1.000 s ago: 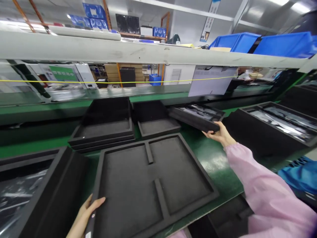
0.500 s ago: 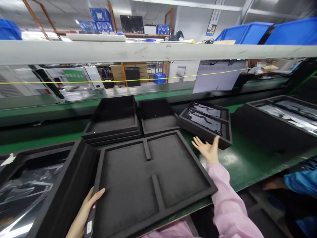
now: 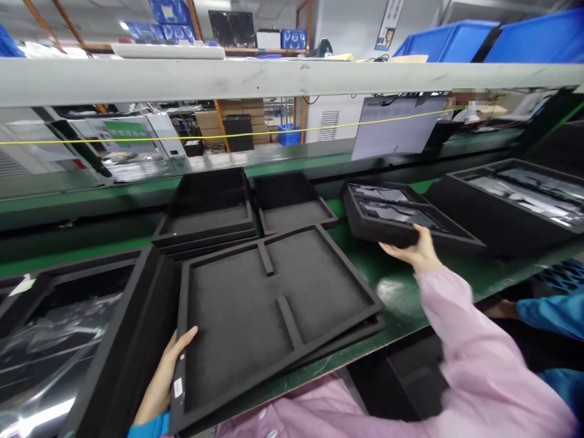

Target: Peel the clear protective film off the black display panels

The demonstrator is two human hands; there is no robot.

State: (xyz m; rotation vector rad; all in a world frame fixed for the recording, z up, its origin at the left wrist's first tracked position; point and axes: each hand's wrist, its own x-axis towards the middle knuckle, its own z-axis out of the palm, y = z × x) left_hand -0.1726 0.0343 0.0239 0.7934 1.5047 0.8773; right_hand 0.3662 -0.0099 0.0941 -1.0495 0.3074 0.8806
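Close in front of me a black foam tray (image 3: 232, 316) with two short dividers and nothing in its compartments lies slightly askew over another black tray. My left hand (image 3: 171, 365) grips its left edge, thumb over the rim, fingers hidden beneath. At the right, my right hand (image 3: 417, 249) is closed on the near side of a second foam tray (image 3: 383, 231), its thumb on the top rim and fingers against the lower side. Flat screen panels (image 3: 396, 214) with dark flex cables lie in that tray.
Stacked empty trays (image 3: 205, 234) and another empty tray (image 3: 296, 213) stand behind. A tall tray stack (image 3: 132, 340) with film-covered contents is at left. More panel-filled trays (image 3: 497, 207) stand at far right, near a co-worker's blue sleeve (image 3: 552, 316). A white rail (image 3: 274, 82) crosses above.
My right hand has moved right and closed on the panel-filled tray, which has shifted right and turned toward the far-right stack. The front tray is skewed, exposing the one beneath.
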